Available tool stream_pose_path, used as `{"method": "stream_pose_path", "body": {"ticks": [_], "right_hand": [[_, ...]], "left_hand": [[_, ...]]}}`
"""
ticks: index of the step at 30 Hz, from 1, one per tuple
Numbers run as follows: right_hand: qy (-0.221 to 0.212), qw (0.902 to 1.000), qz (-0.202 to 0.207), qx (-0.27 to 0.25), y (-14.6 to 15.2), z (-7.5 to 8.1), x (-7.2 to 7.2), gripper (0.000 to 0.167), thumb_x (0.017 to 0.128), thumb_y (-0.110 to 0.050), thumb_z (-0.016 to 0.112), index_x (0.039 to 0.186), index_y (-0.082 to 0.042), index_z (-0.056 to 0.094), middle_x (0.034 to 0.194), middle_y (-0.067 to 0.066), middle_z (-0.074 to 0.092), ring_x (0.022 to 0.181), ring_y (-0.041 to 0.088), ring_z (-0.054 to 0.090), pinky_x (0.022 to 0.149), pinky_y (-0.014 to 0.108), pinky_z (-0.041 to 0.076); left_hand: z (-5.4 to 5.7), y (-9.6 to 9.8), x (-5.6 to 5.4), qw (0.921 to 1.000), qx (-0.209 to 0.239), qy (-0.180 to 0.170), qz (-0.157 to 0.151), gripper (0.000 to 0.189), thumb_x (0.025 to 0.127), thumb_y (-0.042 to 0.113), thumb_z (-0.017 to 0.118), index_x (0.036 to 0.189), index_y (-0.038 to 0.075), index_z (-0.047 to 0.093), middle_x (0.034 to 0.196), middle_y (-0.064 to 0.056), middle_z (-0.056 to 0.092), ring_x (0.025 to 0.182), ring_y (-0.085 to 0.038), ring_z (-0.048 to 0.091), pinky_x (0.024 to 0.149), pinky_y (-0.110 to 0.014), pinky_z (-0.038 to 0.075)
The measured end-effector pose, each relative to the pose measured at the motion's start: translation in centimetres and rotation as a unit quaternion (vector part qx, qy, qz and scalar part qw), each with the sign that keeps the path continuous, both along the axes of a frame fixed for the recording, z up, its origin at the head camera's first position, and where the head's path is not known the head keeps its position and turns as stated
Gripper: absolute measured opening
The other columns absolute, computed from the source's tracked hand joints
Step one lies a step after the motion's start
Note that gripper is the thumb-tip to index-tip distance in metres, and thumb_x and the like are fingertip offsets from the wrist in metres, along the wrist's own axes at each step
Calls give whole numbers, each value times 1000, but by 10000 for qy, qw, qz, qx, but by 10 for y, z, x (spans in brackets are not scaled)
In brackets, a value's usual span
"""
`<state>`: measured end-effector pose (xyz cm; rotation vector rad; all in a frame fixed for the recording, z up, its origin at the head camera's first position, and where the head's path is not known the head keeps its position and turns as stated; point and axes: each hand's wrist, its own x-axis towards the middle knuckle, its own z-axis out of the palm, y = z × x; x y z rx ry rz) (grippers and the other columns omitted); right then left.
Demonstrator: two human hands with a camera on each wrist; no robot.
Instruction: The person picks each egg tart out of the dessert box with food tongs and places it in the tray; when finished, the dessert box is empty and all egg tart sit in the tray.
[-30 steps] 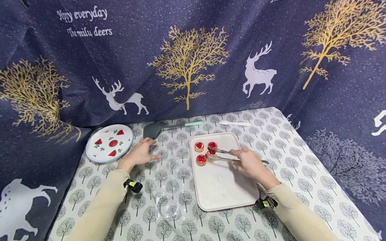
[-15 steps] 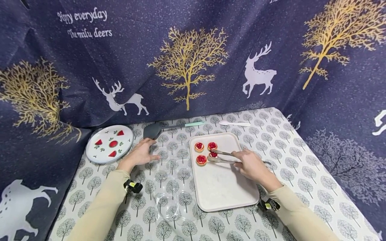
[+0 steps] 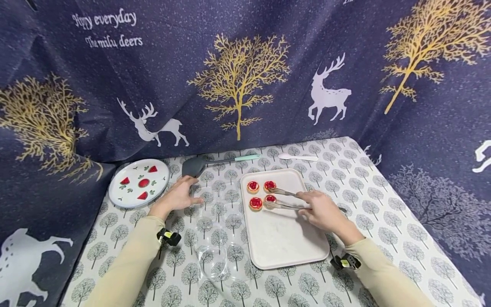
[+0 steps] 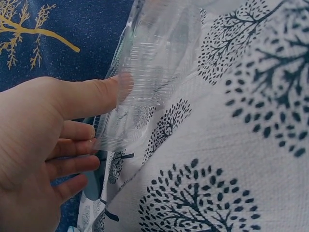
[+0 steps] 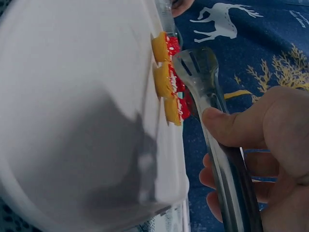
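My right hand [image 3: 322, 212] holds metal tongs [image 5: 212, 111] over a pale tray [image 3: 285, 247]. The tongs' tips are spread around the near right tart [image 3: 270, 199]; the upper tip overlaps the far right tart [image 3: 270, 185]. Two more red-topped tarts, the far left one [image 3: 252, 186] and the near left one [image 3: 255, 203], sit beside them. Only the tarts' sides show well in the right wrist view. My left hand [image 3: 177, 198] holds the edge of a clear plastic container [image 4: 145, 72], its thumb [image 4: 99, 96] seen partly through the plastic, fingers along the outer side.
A white plate [image 3: 132, 192] with watermelon prints stands at the left. Behind the container lies a grey spatula [image 3: 194, 166] with a mint handle, and past the tray a pale pink spoon-like utensil [image 3: 297, 157]. A dark curtain [image 3: 245, 85] hangs behind the table.
The tongs' arms have spread apart, and the tart between them now sits lower, apart from the far right one. My right hand has shifted slightly right. My left hand stays put.
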<state>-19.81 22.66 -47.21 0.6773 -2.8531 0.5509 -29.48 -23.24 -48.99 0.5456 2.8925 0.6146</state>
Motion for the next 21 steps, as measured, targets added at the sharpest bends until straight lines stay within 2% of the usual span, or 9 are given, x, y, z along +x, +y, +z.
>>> {"method": "stream_pose_path", "body": {"ticks": [2,7,11,13,17,18,20,21], "right_hand": [[-94,9999,-56,-113,2,1,-1,59,78,-19,81,129,2,59,121,23,65,105,37,64,90,50,55],[-577,9966,-342,-482,11,1,-4,65,77,-19,81,133,2,56,123,25,63,95,33,66,76,40,60],[-727,9937,-640,-558,19,3,-7,72,75,-25,82,136,1,53,126,27,61,78,27,67,61,30,56],[-782,9920,-811,-571,23,5,-8,75,75,-28,82,137,1,52,128,28,59,63,26,63,51,31,52],[-869,9879,-1201,-459,30,7,-11,81,76,-35,81,139,2,48,128,30,58,59,27,60,59,44,57],[-896,9865,-1306,-420,32,8,-11,83,76,-37,81,140,2,47,127,31,58,62,29,61,66,48,58],[-919,9838,-1501,-352,36,9,-12,85,77,-41,80,141,3,46,126,32,59,78,33,65,82,55,55],[-992,9813,-1606,-372,38,9,-12,86,77,-42,79,142,4,44,127,33,58,83,38,66,85,57,53]], "left_hand": [[0,0,0,10000,-24,-23,6,86,75,41,82,141,0,46,141,-18,46,132,-41,41,112,-59,33],[1,0,0,10000,-58,-7,0,86,75,41,82,141,-1,46,140,-18,46,131,-41,42,111,-59,34],[2,0,1,10000,-62,16,7,86,75,41,82,140,-1,46,141,-19,46,132,-42,41,112,-59,33],[2,0,1,10000,-91,-1,24,86,75,41,82,141,0,46,142,-19,45,133,-42,40,112,-59,32],[3,1,2,9999,-109,-33,37,86,76,42,82,142,0,45,141,-18,45,131,-42,41,111,-59,33],[3,1,2,9999,-107,-29,35,86,76,41,82,141,0,46,140,-18,46,131,-42,42,111,-59,34],[4,1,2,10000,-90,-20,28,86,75,41,82,141,0,46,140,-18,46,130,-42,43,110,-59,34],[4,1,3,9999,-95,-27,36,86,75,41,82,141,0,46,140,-18,46,131,-41,42,111,-59,34]]}}
